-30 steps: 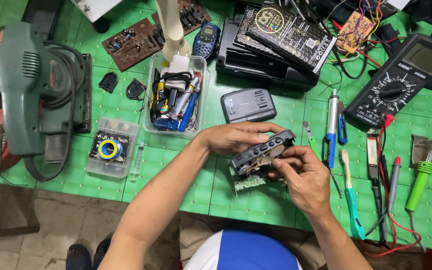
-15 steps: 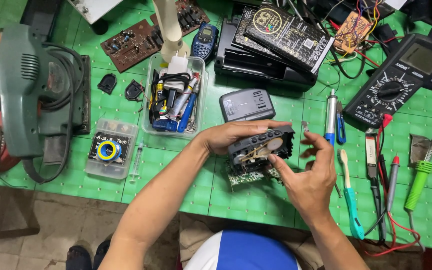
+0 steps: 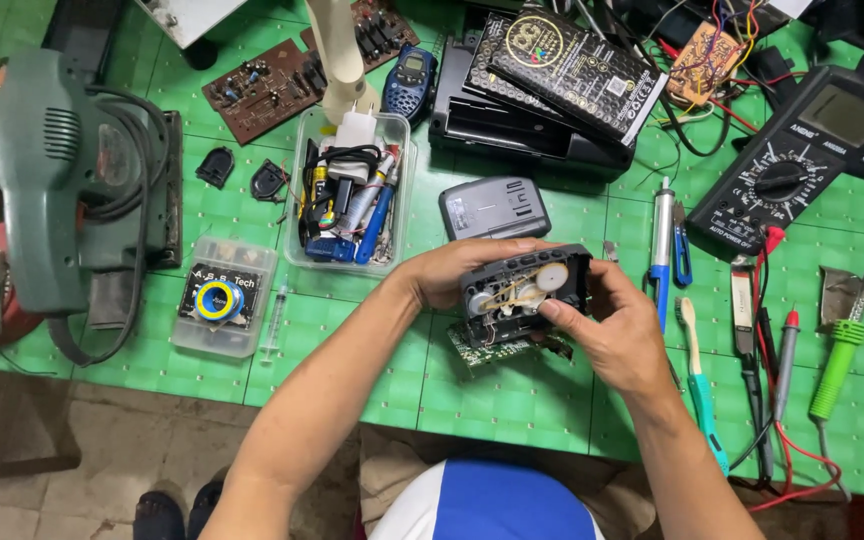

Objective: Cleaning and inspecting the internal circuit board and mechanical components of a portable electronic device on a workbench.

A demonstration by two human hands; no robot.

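Both hands held a small dark grey plastic cassette mechanism (image 3: 524, 292), opened so that its white pulley wheels and a thin pale drive belt faced up, just above the green gridded table (image 3: 512, 400). The left hand (image 3: 457, 272) wrapped the unit's left end, its fingers curled over the top edge and closed on the casing. The right hand (image 3: 617, 325) cupped the right end, thumb and forefinger pinched together at the large white pulley beside the belt. A green circuit board (image 3: 492, 350) hung out under the unit, close to the table top.

The mechanism looked light and stiff in its shell, but delicate inside: the belt would likely slip off its wheels under a careless finger, and the dangling board and its leads could tear if pulled. The safest hold appeared to be on the plastic side walls, as the left hand had it, away from the pulleys and the board.

Just beyond the hands lay a grey rounded rectangular cover (image 3: 494, 207). A clear plastic tub of pens and small tools (image 3: 352, 195) stood to the left, and a blue-handled soldering iron (image 3: 661, 250) lay to the right, near a black multimeter (image 3: 802, 165).
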